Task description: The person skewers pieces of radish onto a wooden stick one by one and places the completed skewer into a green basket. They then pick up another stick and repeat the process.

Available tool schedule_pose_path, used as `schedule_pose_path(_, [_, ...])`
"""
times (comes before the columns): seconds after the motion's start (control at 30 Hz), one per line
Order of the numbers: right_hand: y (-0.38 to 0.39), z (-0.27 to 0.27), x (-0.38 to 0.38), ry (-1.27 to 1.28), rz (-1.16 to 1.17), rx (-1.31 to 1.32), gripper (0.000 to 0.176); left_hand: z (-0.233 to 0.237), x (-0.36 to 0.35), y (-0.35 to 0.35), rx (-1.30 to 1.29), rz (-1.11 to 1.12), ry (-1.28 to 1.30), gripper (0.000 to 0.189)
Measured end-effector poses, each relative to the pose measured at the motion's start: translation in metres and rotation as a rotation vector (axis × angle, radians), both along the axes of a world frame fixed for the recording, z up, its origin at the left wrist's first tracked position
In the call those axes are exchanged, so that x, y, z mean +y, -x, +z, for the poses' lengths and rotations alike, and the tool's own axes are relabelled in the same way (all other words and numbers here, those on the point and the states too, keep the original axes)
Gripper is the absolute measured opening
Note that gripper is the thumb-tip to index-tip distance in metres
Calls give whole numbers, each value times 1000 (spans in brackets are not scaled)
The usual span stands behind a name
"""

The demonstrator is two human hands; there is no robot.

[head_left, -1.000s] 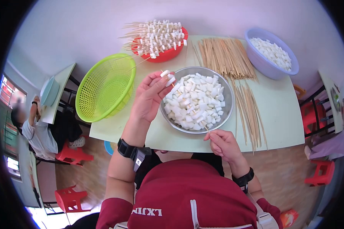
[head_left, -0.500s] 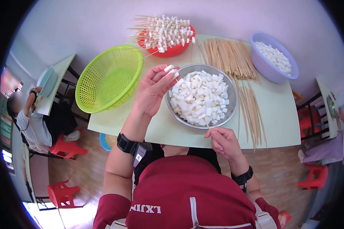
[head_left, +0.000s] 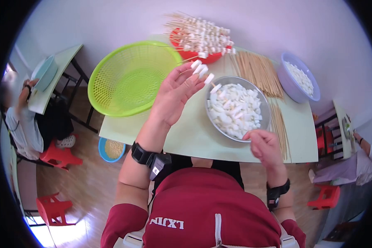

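Note:
My left hand (head_left: 178, 89) is raised at the left of the metal bowl, fingers closed round white pieces (head_left: 202, 70) threaded on a thin skewer. Another white piece (head_left: 215, 88) sits lower on the same skewer, over the bowl's rim. My right hand (head_left: 265, 146) is closed at the bowl's near right edge, around the skewer's lower end; the stick between the hands is hard to make out. White cut pieces (head_left: 235, 109) fill the metal bowl (head_left: 266, 111).
Behind stands a red basin (head_left: 178, 38) heaped with loaded skewers (head_left: 202, 35). A green basket (head_left: 132, 78) is left, bare sticks (head_left: 260, 72) and a purple basin (head_left: 286, 80) right. A blue basin (head_left: 111, 149) is below. People sit at both sides.
The view has shifted. More white pieces show on the skewer at my left hand, spaced along it. My right hand has moved right, away from my left hand.

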State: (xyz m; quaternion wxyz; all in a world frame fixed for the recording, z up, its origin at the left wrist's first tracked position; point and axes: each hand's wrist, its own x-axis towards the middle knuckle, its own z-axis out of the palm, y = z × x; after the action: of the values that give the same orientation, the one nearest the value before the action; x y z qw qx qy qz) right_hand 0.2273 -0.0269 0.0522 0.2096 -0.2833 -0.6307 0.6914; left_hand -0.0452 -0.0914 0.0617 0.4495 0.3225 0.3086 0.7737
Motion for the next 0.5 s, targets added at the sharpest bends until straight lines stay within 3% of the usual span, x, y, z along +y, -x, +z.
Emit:
schedule_pose_path(0.03, [12, 13, 2, -112, -14, -36, 24, 2, -14, 7, -7, 19, -4, 42])
schedule_pose_path(0.17, [71, 62, 4, -284, 83, -188, 25, 19, -96, 42, 470, 439, 50, 41])
schedule_pose_path(0.23, [110, 73, 7, -354, 142, -236, 29, 21, -139, 64, 476, 556, 91, 32])
schedule_pose_path(0.33, [165, 68, 20, -404, 223, -241, 30, -2, -180, 107, 533, 734, 168, 28])
schedule_pose_path(0.4, [197, 60, 27, -386, 236, -233, 31, -16, -197, 126, 841, 957, 311, 33])
schedule_pose_path(0.5, [219, 44, 35, -371, 258, -314, 32, -36, -202, 134, 901, 935, 421, 40])
